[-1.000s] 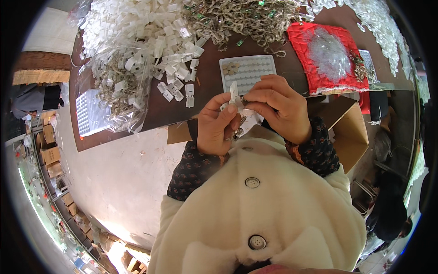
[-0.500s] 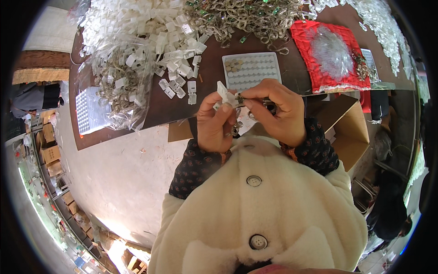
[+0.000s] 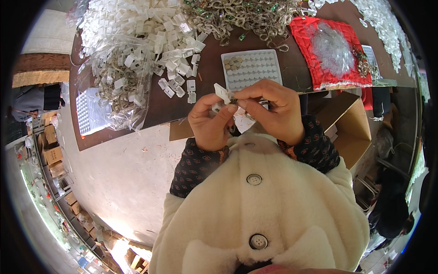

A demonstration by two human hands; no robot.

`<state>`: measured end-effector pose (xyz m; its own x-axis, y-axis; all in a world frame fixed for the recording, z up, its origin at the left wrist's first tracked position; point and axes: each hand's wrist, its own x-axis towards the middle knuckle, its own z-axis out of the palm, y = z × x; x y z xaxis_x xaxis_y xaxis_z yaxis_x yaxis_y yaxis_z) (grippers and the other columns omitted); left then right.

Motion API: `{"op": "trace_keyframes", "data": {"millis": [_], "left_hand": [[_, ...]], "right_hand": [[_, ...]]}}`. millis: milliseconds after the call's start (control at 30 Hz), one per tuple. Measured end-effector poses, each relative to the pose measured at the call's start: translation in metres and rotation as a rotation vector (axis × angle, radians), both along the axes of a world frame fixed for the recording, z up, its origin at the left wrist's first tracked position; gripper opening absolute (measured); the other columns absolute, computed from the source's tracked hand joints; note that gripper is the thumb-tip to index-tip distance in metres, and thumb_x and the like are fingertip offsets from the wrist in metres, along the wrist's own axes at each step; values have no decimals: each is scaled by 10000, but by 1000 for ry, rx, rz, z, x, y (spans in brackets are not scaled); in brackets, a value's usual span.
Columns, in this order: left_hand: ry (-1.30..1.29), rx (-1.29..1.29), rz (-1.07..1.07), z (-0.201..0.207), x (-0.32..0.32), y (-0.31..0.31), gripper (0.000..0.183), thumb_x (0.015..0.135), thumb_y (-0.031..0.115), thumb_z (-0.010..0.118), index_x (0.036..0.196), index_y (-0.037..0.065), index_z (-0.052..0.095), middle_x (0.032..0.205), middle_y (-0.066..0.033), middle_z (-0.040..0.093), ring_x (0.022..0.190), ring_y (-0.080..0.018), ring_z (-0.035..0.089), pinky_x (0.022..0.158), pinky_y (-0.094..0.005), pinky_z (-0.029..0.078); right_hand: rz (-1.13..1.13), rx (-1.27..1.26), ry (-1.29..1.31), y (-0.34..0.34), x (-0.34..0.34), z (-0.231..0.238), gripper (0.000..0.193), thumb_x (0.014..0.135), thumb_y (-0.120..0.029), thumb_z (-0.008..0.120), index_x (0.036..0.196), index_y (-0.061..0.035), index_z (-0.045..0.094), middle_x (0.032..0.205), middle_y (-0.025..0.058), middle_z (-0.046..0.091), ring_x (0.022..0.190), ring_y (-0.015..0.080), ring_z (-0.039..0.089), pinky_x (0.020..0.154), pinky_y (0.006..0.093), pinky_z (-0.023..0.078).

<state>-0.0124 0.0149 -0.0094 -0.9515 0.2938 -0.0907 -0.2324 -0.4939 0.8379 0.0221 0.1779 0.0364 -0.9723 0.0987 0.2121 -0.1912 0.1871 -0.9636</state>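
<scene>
Just in front of the table's near edge, my left hand (image 3: pixel 209 124) pinches a small white plastic case (image 3: pixel 221 92) with its lid flipped up. My right hand (image 3: pixel 277 112) meets it from the right, thumb and forefinger closed on a small dark part at the case's open side; fingertips hide most of it. Loops of thin wire (image 3: pixel 247 119) hang between the hands. Beyond them on the table is a white moulded tray (image 3: pixel 260 71) with several round coin cells (image 3: pixel 233 63) in its upper left corner. Some loose white cases (image 3: pixel 175 86) lie left of the tray.
A large heap of white cases (image 3: pixel 132 27) and a clear bag of wire bundles (image 3: pixel 119 89) cover the table's left. Coiled wire bundles (image 3: pixel 242 20) lie at the back. Red cloth (image 3: pixel 305 52) bears clear plastic pieces (image 3: pixel 333 52). An open cardboard box (image 3: pixel 356 137) stands below, right.
Both hands have shifted slightly left with the white case. The right fingertips have moved closer against it, and the dark part between them shows less.
</scene>
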Motion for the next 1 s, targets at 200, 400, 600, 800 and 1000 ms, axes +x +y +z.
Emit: {"op": "trace_keyframes", "data": {"millis": [200,400,600,800,1000], "left_hand": [[81,40,49,-6,1,0,198,863,17,733,1035,62,646,805,-19,663,507,-46,485,428,-190,373],[27,55,133,-7,4,3,227,894,44,712,1080,101,596,815,-28,653,543,-45,494,453,-184,378],[139,28,183,-6,9,7,219,925,40,675,1103,114,571,903,-65,679,538,-37,444,446,-186,330],[212,-79,195,-7,9,7,200,937,34,655,1095,107,558,973,-120,703,531,-29,428,450,-183,318],[141,-17,162,-6,8,4,184,943,82,661,1089,105,552,1027,-157,713,521,-30,434,453,-175,326]], "right_hand": [[77,-183,-110,1,1,1,253,841,56,714,1084,-15,731,921,76,688,832,128,656,734,248,505],[-18,84,79,-9,0,-4,220,833,37,720,1036,-43,745,924,87,714,840,157,664,711,260,523],[-46,-278,-128,-19,0,-7,228,810,22,709,1035,0,676,915,76,705,840,130,668,763,267,536],[-112,-190,-70,-18,1,-7,182,808,21,694,963,-2,602,886,61,679,818,115,658,759,272,535],[-51,-184,-82,-16,-1,-10,202,855,81,663,1005,-1,555,956,54,617,852,84,583,750,233,480]]}}
